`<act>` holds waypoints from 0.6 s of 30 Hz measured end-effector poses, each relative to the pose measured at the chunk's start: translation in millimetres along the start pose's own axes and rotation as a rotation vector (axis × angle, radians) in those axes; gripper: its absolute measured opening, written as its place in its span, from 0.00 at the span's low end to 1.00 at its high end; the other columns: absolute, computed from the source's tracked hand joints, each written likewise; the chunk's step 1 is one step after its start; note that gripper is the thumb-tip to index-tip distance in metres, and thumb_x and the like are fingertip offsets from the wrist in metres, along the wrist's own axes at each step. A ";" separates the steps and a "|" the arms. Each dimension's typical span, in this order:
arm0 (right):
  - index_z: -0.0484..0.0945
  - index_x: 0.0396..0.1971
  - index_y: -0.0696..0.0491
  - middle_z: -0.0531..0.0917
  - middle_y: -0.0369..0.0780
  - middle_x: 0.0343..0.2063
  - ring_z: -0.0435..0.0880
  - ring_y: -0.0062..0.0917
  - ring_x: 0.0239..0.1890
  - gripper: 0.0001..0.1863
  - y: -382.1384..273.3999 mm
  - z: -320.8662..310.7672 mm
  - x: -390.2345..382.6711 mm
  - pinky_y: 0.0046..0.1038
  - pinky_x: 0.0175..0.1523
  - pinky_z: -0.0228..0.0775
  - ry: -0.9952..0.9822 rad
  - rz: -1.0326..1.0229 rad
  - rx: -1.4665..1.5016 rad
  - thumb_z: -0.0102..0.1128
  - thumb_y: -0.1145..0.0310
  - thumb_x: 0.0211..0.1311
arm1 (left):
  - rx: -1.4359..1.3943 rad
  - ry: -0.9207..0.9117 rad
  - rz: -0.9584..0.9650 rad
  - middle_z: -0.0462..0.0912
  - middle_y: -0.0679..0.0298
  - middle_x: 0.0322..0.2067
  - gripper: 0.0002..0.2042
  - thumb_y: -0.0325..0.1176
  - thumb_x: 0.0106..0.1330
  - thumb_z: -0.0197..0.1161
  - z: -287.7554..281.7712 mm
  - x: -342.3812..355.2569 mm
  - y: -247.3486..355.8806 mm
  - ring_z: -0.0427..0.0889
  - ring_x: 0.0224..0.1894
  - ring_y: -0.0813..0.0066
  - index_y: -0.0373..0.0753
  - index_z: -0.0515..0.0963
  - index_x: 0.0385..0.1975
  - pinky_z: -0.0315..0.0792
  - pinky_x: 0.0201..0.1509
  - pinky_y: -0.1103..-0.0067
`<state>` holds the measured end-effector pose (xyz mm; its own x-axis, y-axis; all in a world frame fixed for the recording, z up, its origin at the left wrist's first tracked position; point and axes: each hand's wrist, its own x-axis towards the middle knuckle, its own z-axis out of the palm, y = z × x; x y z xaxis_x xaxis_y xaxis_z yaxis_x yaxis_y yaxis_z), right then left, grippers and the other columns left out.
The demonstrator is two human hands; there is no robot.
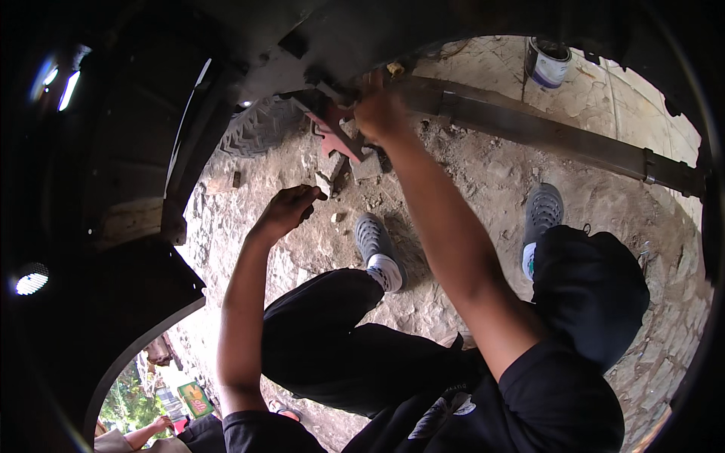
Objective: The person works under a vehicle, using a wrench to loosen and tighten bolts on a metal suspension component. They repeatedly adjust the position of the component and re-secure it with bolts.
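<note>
My right hand reaches up to the dark underside of a vehicle, beside a red metal bracket. It is blurred, and its fingers are partly lost in shadow, so their grip does not show. Lower and to the left, my left hand hovers over the dirt ground with its fingers curled in. Whatever those fingers may hold is hidden. Next to the left hand's fingertips, below the bracket, stands a pale stone block.
A long dark metal beam runs across to the right. Behind it stands a paint can. A treaded tire is at the upper left, dark body panels along the left. Another person's hand shows at the lower left.
</note>
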<state>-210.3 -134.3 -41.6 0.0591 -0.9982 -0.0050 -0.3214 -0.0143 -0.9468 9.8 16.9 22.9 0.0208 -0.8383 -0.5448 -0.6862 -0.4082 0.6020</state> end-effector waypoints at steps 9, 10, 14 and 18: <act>0.28 0.81 0.55 0.81 0.59 0.60 0.89 0.51 0.50 0.52 18.1 3.2 5.4 0.43 0.54 0.83 -0.088 0.131 0.020 0.57 0.69 0.71 | 0.037 -0.030 0.031 0.66 0.77 0.19 0.19 0.50 0.81 0.57 7.3 2.8 15.0 0.60 0.22 0.87 0.42 0.86 0.51 0.56 0.27 0.83; 0.28 0.81 0.53 0.81 0.60 0.59 0.89 0.51 0.49 0.52 18.5 0.1 7.3 0.44 0.53 0.83 -0.072 0.122 -0.027 0.58 0.68 0.71 | 0.053 -0.035 0.046 0.65 0.77 0.19 0.19 0.50 0.81 0.57 9.6 7.0 21.5 0.60 0.22 0.87 0.42 0.86 0.50 0.56 0.27 0.82; 0.32 0.82 0.50 0.77 0.64 0.62 0.88 0.56 0.48 0.51 46.7 26.8 -17.4 0.48 0.48 0.83 0.428 -0.276 -0.067 0.57 0.69 0.70 | 0.091 -0.059 0.072 0.65 0.77 0.19 0.19 0.50 0.81 0.57 15.1 12.1 39.4 0.61 0.22 0.87 0.41 0.86 0.50 0.56 0.28 0.82; 0.35 0.83 0.50 0.70 0.63 0.69 0.86 0.59 0.50 0.49 22.0 42.5 -70.5 0.47 0.43 0.84 0.070 0.002 0.292 0.55 0.74 0.68 | 0.132 -0.055 0.040 0.75 0.72 0.24 0.22 0.53 0.80 0.58 3.5 2.3 22.1 0.70 0.28 0.82 0.38 0.85 0.47 0.66 0.34 0.78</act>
<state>-181.4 -61.8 -75.7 -0.0100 -0.9999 0.0057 -0.0359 -0.0054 -0.9993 -7.8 7.2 32.9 -0.0462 -0.8306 -0.5550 -0.7752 -0.3206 0.5444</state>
